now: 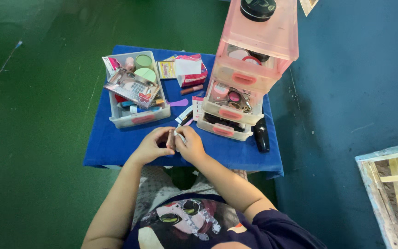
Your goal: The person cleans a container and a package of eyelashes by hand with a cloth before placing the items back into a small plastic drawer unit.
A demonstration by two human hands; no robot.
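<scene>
Both hands (171, 145) pinch a small tube (171, 139) (mostly hidden).

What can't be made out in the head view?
- Small tube: mostly hidden by the left hand and right hand; kind unclear.
- Lowest drawer of the pink drawer tower: contents dark.
- Wooden frame: cut off by the right edge.

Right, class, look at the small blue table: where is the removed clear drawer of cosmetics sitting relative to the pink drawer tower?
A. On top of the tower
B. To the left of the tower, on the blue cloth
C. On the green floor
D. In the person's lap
B: the clear drawer rests on the blue cloth, left of the pink drawer tower as the camera sees it.
</scene>
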